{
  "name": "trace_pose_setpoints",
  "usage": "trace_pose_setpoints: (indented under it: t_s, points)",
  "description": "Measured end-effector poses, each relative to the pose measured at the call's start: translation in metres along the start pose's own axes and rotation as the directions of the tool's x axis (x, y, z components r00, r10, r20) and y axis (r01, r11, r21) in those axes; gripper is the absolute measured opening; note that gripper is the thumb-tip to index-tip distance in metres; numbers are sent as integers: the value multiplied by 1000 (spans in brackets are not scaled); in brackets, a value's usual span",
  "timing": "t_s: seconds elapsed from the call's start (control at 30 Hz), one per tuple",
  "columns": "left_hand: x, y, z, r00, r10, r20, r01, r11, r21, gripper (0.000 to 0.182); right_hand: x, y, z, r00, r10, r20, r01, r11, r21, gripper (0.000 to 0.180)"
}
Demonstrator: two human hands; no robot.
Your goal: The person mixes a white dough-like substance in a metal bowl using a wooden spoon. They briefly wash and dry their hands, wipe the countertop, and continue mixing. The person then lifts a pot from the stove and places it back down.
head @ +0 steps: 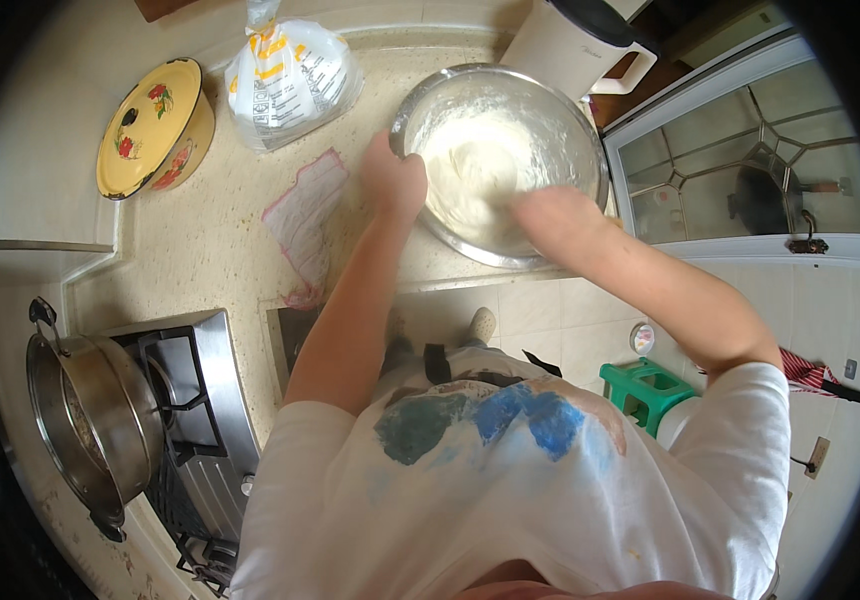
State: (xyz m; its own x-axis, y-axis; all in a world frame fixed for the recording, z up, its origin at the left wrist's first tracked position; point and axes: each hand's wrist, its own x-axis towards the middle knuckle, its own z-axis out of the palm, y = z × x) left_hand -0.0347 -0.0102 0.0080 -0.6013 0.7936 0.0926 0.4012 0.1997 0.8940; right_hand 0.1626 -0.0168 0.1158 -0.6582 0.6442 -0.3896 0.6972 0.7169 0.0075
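Note:
A wide stainless steel mixing bowl (566, 124) sits near the front edge of the countertop. Pale, floury dough or batter (479, 161) lies in its bottom, and white smears coat the inner wall. My left hand (394, 176) grips the bowl's left rim, thumb towards the inside. Over the front right of the bowl, my right hand (559, 221) reaches in towards the mixture. It is blurred, and its fingertips are indistinct, so I cannot tell whether it holds anything.
Left of the bowl lies a crumpled cloth (310, 210). Behind stand a tied plastic bag (291, 82), a yellow enamel pot (156, 127) and a white Midea jug (569, 52). A steel pot (111, 405) stands on the gas hob (209, 420). A green stool (647, 390) is on the floor.

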Motion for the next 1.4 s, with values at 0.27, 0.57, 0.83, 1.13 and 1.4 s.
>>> trace_pose_setpoints:
  t_s: [0.27,0.57,0.83,1.13,1.4]
  points:
    - [6,18,-16,934,-108,339,76,991,107,32,-3,57,-15,916,379,131,-364,923,-121,19]
    - [12,16,-11,937,-114,331,77,989,125,33,83,61,-28,988,151,-23,-151,953,-261,19]
    - [11,19,-13,957,-103,270,88,994,69,32,26,15,-9,994,-92,-58,84,988,-131,19]
    - [15,7,-3,972,-50,231,27,995,101,32,-69,37,-49,990,135,-44,-135,991,-16,19]
    - [13,14,-2,967,-57,248,29,993,116,33,23,1,-12,969,200,144,-197,980,-31,23]
